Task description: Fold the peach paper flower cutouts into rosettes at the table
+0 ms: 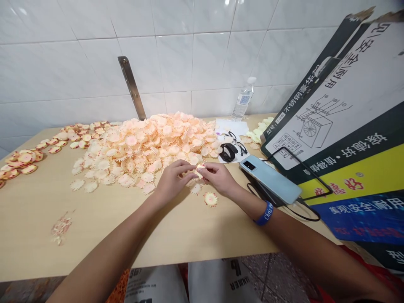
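Observation:
Between my two hands, a small pale yellow flower-shaped piece is pinched by the fingertips. My left hand is closed on its left side, my right hand on its right side; a blue band circles the right wrist. Behind them rises a large heap of pale pink scalloped pieces. One yellow piece with a red-tinged edge lies flat on the table just below my right hand. Part of the held piece is hidden by the fingers.
Red-edged pieces lie at the left of the table, with small scraps nearer me. At the right are a light blue phone, cables, a black watch, a water bottle and a large printed carton.

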Demonstrator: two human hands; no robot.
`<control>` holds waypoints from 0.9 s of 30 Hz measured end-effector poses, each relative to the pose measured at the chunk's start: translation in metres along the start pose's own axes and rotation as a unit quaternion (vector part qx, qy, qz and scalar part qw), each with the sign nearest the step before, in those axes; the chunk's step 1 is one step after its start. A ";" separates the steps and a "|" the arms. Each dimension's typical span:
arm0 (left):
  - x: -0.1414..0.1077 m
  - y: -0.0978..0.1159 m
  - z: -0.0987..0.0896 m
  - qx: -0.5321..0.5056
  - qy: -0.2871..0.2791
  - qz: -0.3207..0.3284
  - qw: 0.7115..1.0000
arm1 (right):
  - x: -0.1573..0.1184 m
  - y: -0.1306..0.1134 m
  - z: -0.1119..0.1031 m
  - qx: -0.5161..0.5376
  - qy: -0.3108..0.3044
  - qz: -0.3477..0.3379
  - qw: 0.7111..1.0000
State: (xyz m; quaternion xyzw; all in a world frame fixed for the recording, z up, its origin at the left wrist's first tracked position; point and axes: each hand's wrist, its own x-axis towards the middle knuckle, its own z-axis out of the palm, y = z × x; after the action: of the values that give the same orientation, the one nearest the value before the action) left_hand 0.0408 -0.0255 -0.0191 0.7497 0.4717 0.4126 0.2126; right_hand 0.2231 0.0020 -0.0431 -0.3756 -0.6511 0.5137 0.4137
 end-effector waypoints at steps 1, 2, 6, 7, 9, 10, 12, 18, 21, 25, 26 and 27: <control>0.000 0.000 0.002 -0.005 -0.002 -0.005 1.000 | 0.000 0.001 0.000 0.002 -0.003 -0.003 1.000; 0.000 0.000 0.004 -0.010 -0.003 -0.008 1.000 | 0.000 0.001 0.000 0.006 -0.007 -0.006 1.000; -0.001 0.001 0.006 -0.040 -0.005 -0.016 0.999 | 0.001 0.003 0.000 0.019 -0.025 -0.014 0.999; -0.001 0.002 0.005 -0.047 -0.002 -0.019 0.999 | 0.001 0.003 0.000 0.019 -0.027 -0.018 0.999; 0.000 0.003 0.004 -0.054 0.003 -0.028 0.998 | 0.001 0.004 0.000 0.013 -0.034 -0.025 0.999; 0.000 0.003 0.004 -0.054 0.003 -0.031 0.998 | 0.000 0.004 0.000 0.011 -0.037 -0.027 0.999; 0.000 0.003 0.002 -0.047 -0.001 -0.029 0.998 | 0.000 0.004 0.000 0.011 -0.038 -0.027 0.999; 0.000 0.003 0.004 -0.045 0.009 -0.025 0.999 | 0.000 0.003 0.001 0.035 -0.034 -0.016 0.999; -0.001 0.002 0.006 -0.064 0.016 -0.045 0.997 | -0.001 0.001 0.003 0.040 -0.039 -0.014 0.998; -0.002 0.001 0.006 -0.032 0.012 -0.026 0.999 | -0.003 -0.002 0.004 0.005 -0.044 -0.023 0.999; -0.002 0.002 0.005 -0.018 0.017 -0.017 1.000 | -0.003 -0.003 0.004 -0.003 -0.044 -0.028 0.999; -0.002 0.002 0.005 -0.005 0.022 -0.008 1.000 | -0.003 -0.003 0.004 -0.008 -0.043 -0.032 0.999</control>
State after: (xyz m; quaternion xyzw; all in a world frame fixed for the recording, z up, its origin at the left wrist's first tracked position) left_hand 0.0455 -0.0282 -0.0217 0.7358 0.4798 0.4295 0.2097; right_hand 0.2204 -0.0029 -0.0413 -0.3354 -0.6844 0.5106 0.3981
